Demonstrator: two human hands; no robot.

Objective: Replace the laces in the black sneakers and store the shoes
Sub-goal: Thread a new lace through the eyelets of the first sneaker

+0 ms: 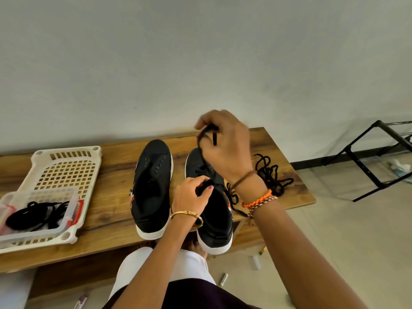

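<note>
You're mid-way: your right hand (225, 143) pinches a black lace (204, 139) raised above the right sneaker (214, 210) on the surface (111, 175), your left hand (191, 195) pinches lace at its eyelets, while the left sneaker (152, 188) sits laceless beside it, nothing stored.

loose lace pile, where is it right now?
Head view: the loose lace pile lies on the wooden bench, right side, just beyond the right hand and the right sneaker.
</note>
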